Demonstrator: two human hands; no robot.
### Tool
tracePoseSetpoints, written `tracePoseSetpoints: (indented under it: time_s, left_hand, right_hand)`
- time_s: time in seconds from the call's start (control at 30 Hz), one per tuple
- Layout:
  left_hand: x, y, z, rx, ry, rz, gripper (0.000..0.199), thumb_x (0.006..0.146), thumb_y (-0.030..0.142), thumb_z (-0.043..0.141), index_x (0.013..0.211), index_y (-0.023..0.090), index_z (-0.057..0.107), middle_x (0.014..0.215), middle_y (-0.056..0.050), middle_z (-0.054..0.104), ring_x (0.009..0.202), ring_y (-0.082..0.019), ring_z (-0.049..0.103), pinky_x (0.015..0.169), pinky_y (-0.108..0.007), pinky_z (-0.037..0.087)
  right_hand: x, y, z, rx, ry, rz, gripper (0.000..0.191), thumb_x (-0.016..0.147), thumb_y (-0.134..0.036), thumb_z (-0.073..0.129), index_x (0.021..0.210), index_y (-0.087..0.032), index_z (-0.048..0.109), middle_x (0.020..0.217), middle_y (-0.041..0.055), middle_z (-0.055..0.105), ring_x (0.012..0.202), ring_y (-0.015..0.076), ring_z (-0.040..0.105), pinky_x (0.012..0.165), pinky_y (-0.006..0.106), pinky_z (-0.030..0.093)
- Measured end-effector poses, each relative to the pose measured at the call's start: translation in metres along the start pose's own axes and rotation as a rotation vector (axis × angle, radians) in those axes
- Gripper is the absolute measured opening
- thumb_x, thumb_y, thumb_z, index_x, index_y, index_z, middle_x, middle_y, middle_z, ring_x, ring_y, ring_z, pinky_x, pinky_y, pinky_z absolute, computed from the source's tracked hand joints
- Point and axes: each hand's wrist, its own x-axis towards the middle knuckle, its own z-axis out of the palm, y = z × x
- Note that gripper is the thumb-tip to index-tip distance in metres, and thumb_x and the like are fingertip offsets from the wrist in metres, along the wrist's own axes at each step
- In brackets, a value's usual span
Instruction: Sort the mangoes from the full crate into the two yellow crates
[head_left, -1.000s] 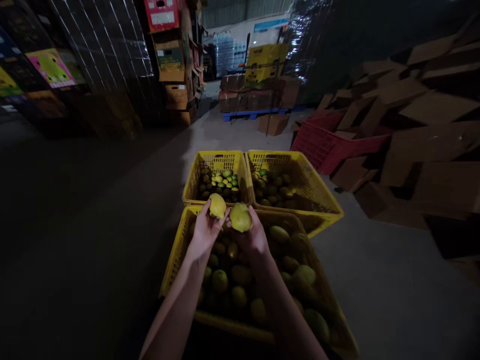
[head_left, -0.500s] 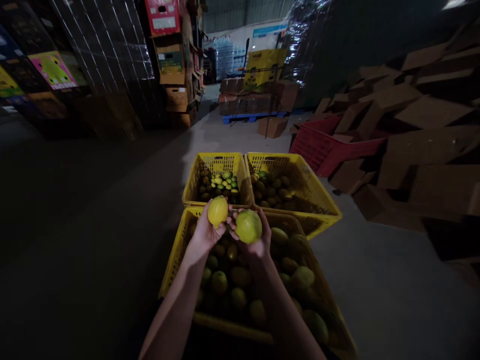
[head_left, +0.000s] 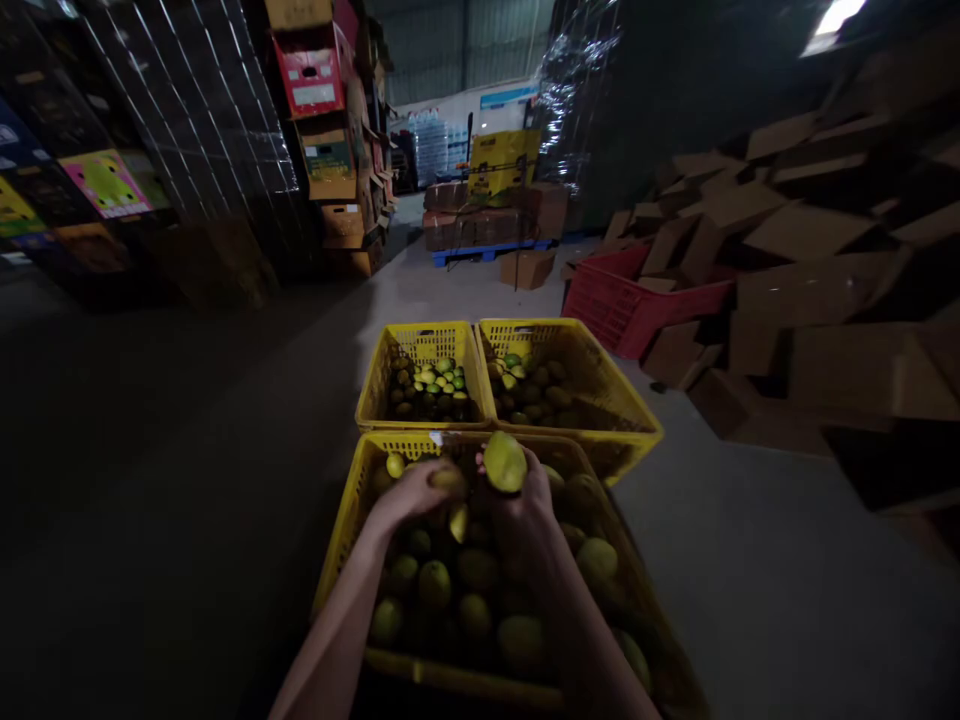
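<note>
In the head view, my right hand [head_left: 534, 492] holds a large yellow-green citrus fruit [head_left: 505, 462] above the front yellow crate [head_left: 346, 530]. To its left, my left hand [head_left: 414, 494] is palm down over the same crate, its fingers curled round a dim yellowish fruit [head_left: 448, 484] blurred by motion. Several green and yellow fruits lie in this crate, among them a bright yellow lemon [head_left: 395, 465] in the far left corner.
Beyond the front crate stand a left rear yellow crate [head_left: 367, 385] and a right rear yellow crate [head_left: 626, 400], both with fruits. A red crate [head_left: 611, 305] and piled cardboard boxes [head_left: 810, 300] are on the right. Farther back is a loaded blue pallet [head_left: 491, 250].
My left hand has turned palm down and dropped into the front crate; the bright lemon no longer shows in it. My right hand still holds its fruit. The view has shifted slightly.
</note>
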Motion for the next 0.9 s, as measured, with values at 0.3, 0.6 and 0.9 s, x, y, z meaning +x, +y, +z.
tracePoseSetpoints:
  time_s: [0.3, 0.6, 0.9]
  left_hand:
    - [0.01, -0.006, -0.003, 0.038, 0.102, -0.1, 0.039, 0.067, 0.038, 0.073, 0.099, 0.017, 0.067, 0.086, -0.005, 0.067, 0.073, -0.018, 0.062, 0.066, -0.027, 0.05]
    - [0.011, 0.007, -0.038, -0.254, 0.559, 0.054, 0.028, 0.081, 0.031, 0.057, 0.107, 0.019, 0.06, 0.113, -0.009, 0.063, 0.102, -0.019, 0.061, 0.085, -0.03, 0.049]
    - [-0.004, 0.026, -0.013, 0.131, 0.306, 0.174, 0.025, 0.084, 0.032, 0.055, 0.102, 0.017, 0.063, 0.116, -0.011, 0.064, 0.103, -0.022, 0.061, 0.096, -0.034, 0.042]
  right_hand:
    - [-0.017, -0.027, 0.006, 0.208, 0.257, 0.092, 0.021, 0.083, -0.028, 0.045, 0.092, -0.018, 0.061, 0.056, 0.0014, 0.064, 0.051, 0.0175, 0.064, 0.045, 0.026, 0.052]
    - [0.002, 0.004, -0.012, -0.073, 0.06, 0.063, 0.015, 0.074, -0.036, 0.051, 0.072, -0.022, 0.056, 0.053, 0.0016, 0.063, 0.05, 0.0202, 0.063, 0.044, 0.033, 0.052]
    - [-0.03, 0.076, -0.018, -0.333, -0.153, 0.025, 0.013, 0.069, -0.038, 0.06, 0.07, -0.025, 0.058, 0.052, -0.0026, 0.058, 0.061, 0.0192, 0.064, 0.054, 0.031, 0.056]
